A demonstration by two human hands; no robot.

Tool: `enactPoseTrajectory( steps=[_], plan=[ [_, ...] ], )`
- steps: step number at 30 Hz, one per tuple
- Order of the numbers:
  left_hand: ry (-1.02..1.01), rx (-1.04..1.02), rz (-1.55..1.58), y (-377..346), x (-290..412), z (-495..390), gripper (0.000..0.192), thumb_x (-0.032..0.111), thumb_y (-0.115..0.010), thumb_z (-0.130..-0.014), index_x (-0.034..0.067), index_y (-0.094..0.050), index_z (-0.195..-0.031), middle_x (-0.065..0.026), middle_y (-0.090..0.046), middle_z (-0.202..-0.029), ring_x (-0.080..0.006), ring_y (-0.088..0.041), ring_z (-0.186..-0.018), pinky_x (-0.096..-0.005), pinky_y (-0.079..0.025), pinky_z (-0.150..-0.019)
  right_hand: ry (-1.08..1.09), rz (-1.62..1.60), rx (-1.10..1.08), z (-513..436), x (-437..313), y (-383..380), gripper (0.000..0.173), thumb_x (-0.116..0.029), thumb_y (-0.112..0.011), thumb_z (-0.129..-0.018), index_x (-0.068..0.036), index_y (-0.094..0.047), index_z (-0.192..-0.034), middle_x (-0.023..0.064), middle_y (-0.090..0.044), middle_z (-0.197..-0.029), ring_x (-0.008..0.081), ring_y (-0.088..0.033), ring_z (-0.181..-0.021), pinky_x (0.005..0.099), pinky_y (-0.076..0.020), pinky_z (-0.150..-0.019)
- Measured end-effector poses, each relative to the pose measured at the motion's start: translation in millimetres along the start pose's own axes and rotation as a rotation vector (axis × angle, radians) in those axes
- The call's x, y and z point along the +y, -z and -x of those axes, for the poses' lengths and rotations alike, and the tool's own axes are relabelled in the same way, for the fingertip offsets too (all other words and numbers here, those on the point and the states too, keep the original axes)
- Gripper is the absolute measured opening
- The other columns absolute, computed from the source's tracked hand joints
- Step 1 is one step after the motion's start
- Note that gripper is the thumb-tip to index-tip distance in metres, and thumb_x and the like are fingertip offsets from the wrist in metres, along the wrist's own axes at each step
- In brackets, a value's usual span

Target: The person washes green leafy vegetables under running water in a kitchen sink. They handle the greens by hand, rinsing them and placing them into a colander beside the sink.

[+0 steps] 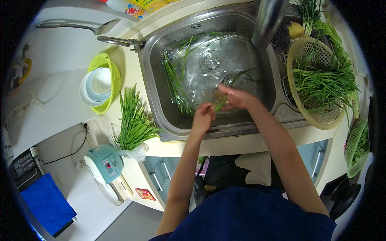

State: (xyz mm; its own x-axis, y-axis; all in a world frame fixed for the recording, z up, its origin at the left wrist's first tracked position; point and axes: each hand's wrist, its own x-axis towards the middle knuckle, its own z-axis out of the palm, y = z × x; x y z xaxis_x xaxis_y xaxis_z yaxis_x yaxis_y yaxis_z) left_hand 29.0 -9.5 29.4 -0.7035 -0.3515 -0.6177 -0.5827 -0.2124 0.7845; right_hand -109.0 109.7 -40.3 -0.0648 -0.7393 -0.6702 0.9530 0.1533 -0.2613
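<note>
Water stands in the stainless steel sink (pixel 167 123), where long thin green stalks (pixel 173 81) float along the left side. My left hand (pixel 205 116) grips a small bunch of green stalks (pixel 220 102) above the near part of the sink. My right hand (pixel 235 97) is at the same bunch, fingers spread and slightly blurred; part of it is hidden by the greens. A pale plastic colander (pixel 319 120) with cut green leaves (pixel 322 81) stands right of the sink. On the left counter lies a thick bundle of green stalks (pixel 132 123), partly on a clear plastic bag (pixel 135 153).
A metal faucet (pixel 267 27) rises over the sink's back right; a smaller tap (pixel 120 41) is at the left. Nested bowls (pixel 101 81) sit in a lime-green basket (pixel 116 81). A teal rice cooker (pixel 110 165) stands lower left, a green basket (pixel 351 156) far right.
</note>
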Motion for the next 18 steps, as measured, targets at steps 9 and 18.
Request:
enactPoseTrajectory(
  steps=[9,18],
  plan=[
    [0.026,-0.074,-0.090,51,-6,23,0.009,0.009,-0.054,-0.088,0.003,-0.057,-0.093,-0.0004,-0.053,-0.068,-0.0069,-0.045,-0.056,-0.0227,-0.037,-0.051,0.317,-0.748,-0.171,-33,-10,110,0.018,-0.024,-0.055,-0.086,-0.007,-0.057,-0.080,0.0020,-0.044,-0.051,0.0162,-0.047,-0.049,0.0305,-0.0441,-0.060],
    [-0.056,0.040,-0.085,47,0,-3,0.015,0.006,-0.048,-0.090,0.001,-0.056,-0.101,-0.0024,-0.055,-0.073,-0.0106,-0.052,-0.064,-0.0234,-0.043,-0.061,0.737,0.818,0.552,-40,6,51,0.034,-0.033,-0.061,-0.078,-0.003,-0.063,-0.095,0.0120,-0.065,-0.081,0.0239,-0.060,-0.071,0.0370,-0.0464,-0.066]
  ],
)
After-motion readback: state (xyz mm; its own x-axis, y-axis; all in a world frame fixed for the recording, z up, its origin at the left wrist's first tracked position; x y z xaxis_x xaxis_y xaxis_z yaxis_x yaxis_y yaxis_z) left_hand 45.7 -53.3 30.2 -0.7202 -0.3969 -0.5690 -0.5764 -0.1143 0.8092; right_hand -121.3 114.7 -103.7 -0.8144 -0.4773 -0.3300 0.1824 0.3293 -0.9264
